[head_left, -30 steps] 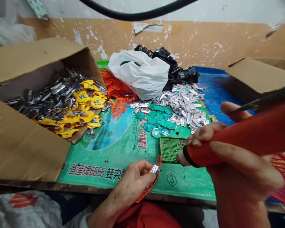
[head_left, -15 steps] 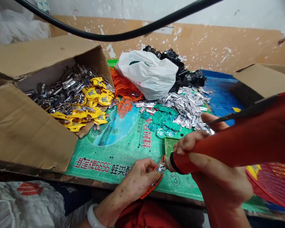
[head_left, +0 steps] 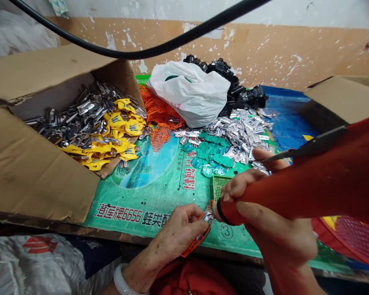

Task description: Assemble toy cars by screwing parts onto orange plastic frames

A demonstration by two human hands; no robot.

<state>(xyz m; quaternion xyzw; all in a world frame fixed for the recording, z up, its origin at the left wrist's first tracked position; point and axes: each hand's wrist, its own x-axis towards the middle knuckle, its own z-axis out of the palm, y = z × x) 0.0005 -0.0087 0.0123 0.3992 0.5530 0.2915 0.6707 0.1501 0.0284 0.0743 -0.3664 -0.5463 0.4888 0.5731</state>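
Observation:
My left hand pinches an orange plastic part with a shiny silver piece on it, low over the front edge of the table. My right hand is wrapped round the red body of an electric screwdriver, which slants down to the left. Its nose meets the upper end of the orange part, close to my left fingertips; the bit itself is hidden. Just behind the nose lies a small green perforated basket. Beyond it are flat teal pieces and a heap of silver pieces.
A tipped cardboard box at left spills yellow parts and dark, shiny ones. Orange parts, a white plastic bag and black parts stand behind. A red basket is at right. A black cable hangs across the top.
The screwdriver and my right hand have shifted slightly left, the nose staying at the orange part. My left hand keeps its hold. The view has moved a little.

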